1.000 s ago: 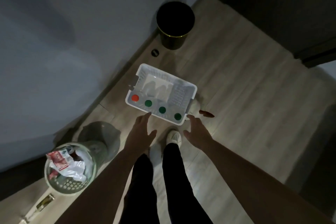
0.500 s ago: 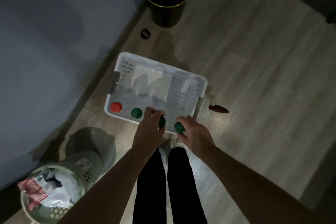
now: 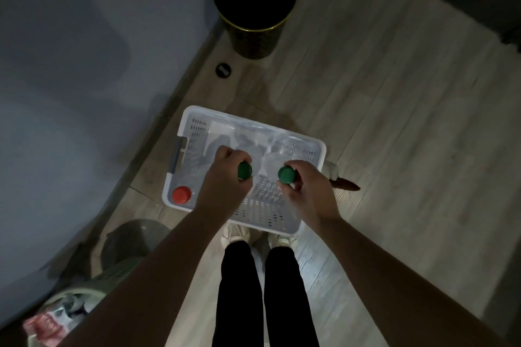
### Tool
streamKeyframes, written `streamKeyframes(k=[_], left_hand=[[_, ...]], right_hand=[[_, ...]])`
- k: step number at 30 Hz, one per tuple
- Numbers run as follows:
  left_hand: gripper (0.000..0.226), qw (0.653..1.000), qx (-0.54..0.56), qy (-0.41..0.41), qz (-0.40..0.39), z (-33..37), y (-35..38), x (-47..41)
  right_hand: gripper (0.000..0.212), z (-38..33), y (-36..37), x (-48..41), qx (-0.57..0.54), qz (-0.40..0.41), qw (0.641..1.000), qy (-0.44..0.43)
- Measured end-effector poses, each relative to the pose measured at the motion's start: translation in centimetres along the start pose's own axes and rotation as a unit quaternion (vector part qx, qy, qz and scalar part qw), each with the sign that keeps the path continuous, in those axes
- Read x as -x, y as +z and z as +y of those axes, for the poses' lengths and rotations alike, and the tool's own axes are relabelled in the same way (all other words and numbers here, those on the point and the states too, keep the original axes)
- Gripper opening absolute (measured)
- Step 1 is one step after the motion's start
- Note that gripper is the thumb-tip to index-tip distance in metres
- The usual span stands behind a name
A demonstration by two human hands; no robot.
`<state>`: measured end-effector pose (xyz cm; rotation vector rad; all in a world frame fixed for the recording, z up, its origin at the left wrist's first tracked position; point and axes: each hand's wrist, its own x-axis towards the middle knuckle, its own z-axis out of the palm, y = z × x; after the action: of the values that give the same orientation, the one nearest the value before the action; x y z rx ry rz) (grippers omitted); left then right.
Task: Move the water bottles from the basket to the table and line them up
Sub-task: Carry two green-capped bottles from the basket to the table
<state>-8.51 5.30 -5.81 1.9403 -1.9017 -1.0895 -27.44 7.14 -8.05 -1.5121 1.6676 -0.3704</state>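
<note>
A white perforated basket (image 3: pixel 194 132) stands on the wooden floor by the wall. My left hand (image 3: pixel 225 180) grips a clear bottle with a green cap (image 3: pixel 244 170), held above the basket. My right hand (image 3: pixel 307 191) grips a second green-capped bottle (image 3: pixel 286 175) beside it. A red-capped bottle (image 3: pixel 181 194) stands in the basket's near left corner. Another green-capped bottle seen earlier is hidden under my left hand. No table is in view.
A black bin (image 3: pixel 253 3) stands beyond the basket near the wall. A mesh waste basket (image 3: pixel 70 307) with crumpled wrappers is at the lower left. A small brown object (image 3: pixel 345 184) lies right of the basket. My feet (image 3: pixel 259 234) are at its near edge.
Both hands went from hovering open over the basket to closing round the two right-hand green-capped bottles and lifting them. The camera has moved closer to the basket.
</note>
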Motion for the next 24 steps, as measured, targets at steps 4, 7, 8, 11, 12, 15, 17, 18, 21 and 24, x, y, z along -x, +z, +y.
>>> streamKeyframes(k=[4,7,8,11,12,15,17,18,21,24], left_hand=[[0.025,1.0,0.001,0.001,-0.005,-1.2,-0.2,-1.5],[0.029,1.0,0.003,0.011,-0.005,-1.7,-0.3,-2.0],[0.032,1.0,0.0,0.014,-0.01,-1.9,-0.4,-2.2],[0.037,0.998,-0.013,0.018,-0.051,-2.4,-0.8,-2.8],[0.038,0.998,-0.023,0.023,-0.061,-2.6,-1.0,-3.0],[0.039,0.995,-0.054,0.044,-0.068,-2.8,-1.1,-3.4],[0.038,0.994,-0.064,0.061,-0.068,-2.9,-1.0,-3.5],[0.038,0.993,-0.065,0.066,-0.069,-3.0,-0.9,-3.5],[0.039,0.995,-0.04,0.073,-0.059,-2.9,-0.5,-3.3],[0.042,0.996,-0.003,0.072,-0.045,-2.7,0.1,-2.8]], right_hand=[[0.031,0.1,0.7,-0.5,-0.021,0.014,0.999,0.025],[0.034,0.1,0.9,-0.5,-0.01,0.037,0.999,0.008],[0.035,0.1,0.9,-0.5,0.0,0.05,0.999,-0.006],[0.036,0.2,1.0,-0.9,0.011,0.063,0.997,-0.039],[0.036,0.2,1.1,-1.2,0.001,0.055,0.998,-0.043],[0.042,0.3,1.5,-1.5,-0.042,0.023,0.998,-0.032],[0.047,0.4,1.7,-1.6,-0.07,0.008,0.997,-0.014],[0.049,0.4,1.9,-1.6,-0.084,0.003,0.996,-0.004],[0.05,0.6,2.0,-1.5,-0.119,0.003,0.993,0.019],[0.048,0.5,2.0,-1.4,-0.146,0.014,0.989,0.025]])
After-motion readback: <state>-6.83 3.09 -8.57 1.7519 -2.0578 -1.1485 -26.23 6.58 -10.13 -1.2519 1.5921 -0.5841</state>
